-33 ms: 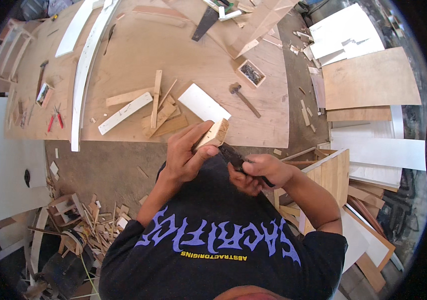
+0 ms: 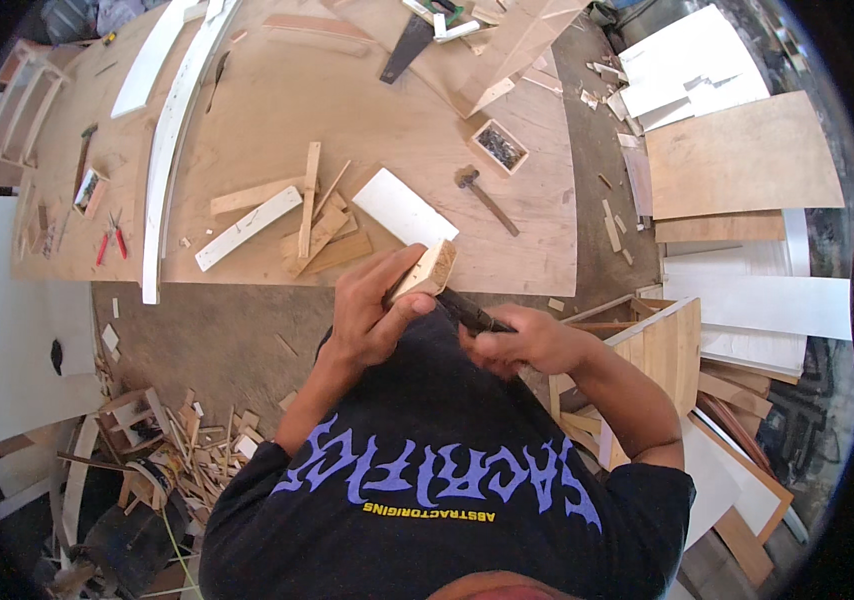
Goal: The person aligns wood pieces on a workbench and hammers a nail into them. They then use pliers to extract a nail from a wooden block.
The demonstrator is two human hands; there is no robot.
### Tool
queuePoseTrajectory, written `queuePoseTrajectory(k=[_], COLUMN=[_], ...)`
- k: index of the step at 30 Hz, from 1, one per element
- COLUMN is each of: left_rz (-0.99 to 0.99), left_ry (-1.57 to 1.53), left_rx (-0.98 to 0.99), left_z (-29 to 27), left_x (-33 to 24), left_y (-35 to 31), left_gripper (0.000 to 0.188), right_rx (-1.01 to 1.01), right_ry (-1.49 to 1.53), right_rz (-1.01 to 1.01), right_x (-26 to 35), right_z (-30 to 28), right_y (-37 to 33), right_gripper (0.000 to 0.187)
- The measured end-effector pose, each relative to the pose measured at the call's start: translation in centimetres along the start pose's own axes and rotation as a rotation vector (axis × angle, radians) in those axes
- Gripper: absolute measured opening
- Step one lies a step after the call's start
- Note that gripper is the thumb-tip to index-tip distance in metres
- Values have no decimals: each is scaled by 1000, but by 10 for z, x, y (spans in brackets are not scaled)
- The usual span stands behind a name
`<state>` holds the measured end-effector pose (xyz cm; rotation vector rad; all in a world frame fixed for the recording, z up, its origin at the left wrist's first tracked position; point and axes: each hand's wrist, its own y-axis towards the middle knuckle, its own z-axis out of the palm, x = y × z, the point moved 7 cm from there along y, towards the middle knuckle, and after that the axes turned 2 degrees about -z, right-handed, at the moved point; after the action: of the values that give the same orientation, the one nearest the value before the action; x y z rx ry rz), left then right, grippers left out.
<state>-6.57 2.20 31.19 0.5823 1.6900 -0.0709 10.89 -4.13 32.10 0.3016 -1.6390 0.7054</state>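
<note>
In the head view, my left hand [image 2: 367, 305] is just below the middle of the frame, thumb on the near side and fingers on the far side, pinching a pale wooden block [image 2: 429, 268]. The block sits tilted at the centre, its cut end facing the upper right. My right hand [image 2: 519, 342], a little lower and to the right, is closed around a dark tool [image 2: 464, 309]. The tool's far end reaches the block's lower right side; I cannot tell whether the two touch. Both hands are in front of my black shirt [image 2: 397, 385].

Above them, the plywood tabletop [image 2: 277, 110] fills the upper middle. A white board [image 2: 404, 206] lies on it just above the block, with a hammer [image 2: 488, 202] to the right and a small box [image 2: 492, 157] of dark bits above that. Left of centre lies a cluster of wooden strips [image 2: 309, 200]; farther left are red-handled pliers [image 2: 121, 241]. Wood scraps [image 2: 212, 440] are heaped at the lower left.
</note>
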Motion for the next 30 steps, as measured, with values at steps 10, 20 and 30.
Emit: queuePoseTrajectory(k=[10,20,30], left_rz=[-92,4,-39], left_ry=[7,99,42], left_rx=[-85,-60,-31], left_z=[131,222,238], left_x=[-25,-54,-52], left_y=[4,17,15], left_gripper=[55,71,75], right_rx=[-547,-287,-71], right_ry=[-921,-777,-497], right_rz=[-51,-117,95], right_x=[-4,-13,-19], right_z=[-78,-142,-154], right_y=[-116,-180,-186], right_gripper=[42,38,47])
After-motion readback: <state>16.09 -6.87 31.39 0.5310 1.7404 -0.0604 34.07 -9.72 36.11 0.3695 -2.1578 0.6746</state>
